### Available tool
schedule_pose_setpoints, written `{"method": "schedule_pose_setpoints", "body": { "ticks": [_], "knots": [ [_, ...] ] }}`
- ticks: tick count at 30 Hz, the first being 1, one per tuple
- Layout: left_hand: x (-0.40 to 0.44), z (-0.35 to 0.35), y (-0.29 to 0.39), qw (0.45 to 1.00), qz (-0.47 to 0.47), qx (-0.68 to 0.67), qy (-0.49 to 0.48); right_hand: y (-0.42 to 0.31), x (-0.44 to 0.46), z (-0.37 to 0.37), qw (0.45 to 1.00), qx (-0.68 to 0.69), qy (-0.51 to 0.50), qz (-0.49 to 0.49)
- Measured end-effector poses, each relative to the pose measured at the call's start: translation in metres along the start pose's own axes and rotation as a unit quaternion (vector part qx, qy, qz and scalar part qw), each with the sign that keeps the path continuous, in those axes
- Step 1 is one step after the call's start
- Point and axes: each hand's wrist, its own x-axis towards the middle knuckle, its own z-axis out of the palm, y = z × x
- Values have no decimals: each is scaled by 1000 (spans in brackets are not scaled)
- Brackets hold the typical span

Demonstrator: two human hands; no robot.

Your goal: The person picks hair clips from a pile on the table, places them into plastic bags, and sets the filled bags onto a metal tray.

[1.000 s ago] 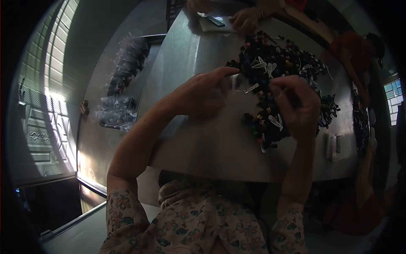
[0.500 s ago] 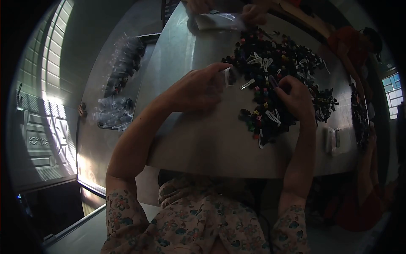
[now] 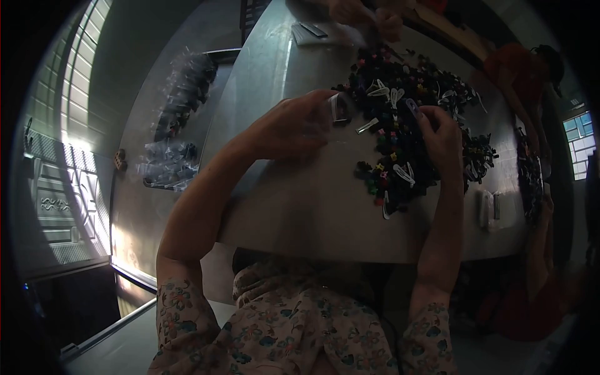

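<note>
My left hand [image 3: 294,125] is closed on a small clear plastic bag [image 3: 341,109] with something dark in it, left of a heap of hair clips [image 3: 395,140]. My right hand [image 3: 442,134] pinches a purple-grey snap hair clip [image 3: 412,106] between thumb and fingers, just over the heap. Mostly black clips with small coloured pieces make up the heap, with several white snap clips [image 3: 405,174] among them. A pale, shiny clip [image 3: 367,126] lies between the bag and the heap.
Filled clear bags [image 3: 169,159] lie in a tray on the left table. Another person's hands [image 3: 362,17] work at the far edge, near a flat white packet [image 3: 309,33]. A wrapped pack [image 3: 488,209] lies right. People in red sit beside another dark pile [image 3: 530,175].
My right hand has raised the snap clip slightly up and right from the heap. The bag in my left hand has turned a little. The other person's hands have moved away from the white packet.
</note>
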Motion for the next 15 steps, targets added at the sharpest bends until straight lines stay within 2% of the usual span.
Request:
{"method": "schedule_pose_setpoints", "body": {
  "ticks": [6,8,11,15],
  "knots": [
    [-1,-8,2,1000,-14,17,18,-1,6,12,997,67,21,-26],
    [0,-8,-2,1000,-7,4,20,-4,14,19,993,118,-2,-30],
    [0,-10,1,999,-24,22,17,-18,33,33,992,115,-44,-27],
    [1,-9,-5,999,-32,8,26,-26,58,63,995,59,-14,-84]
  ]
}}
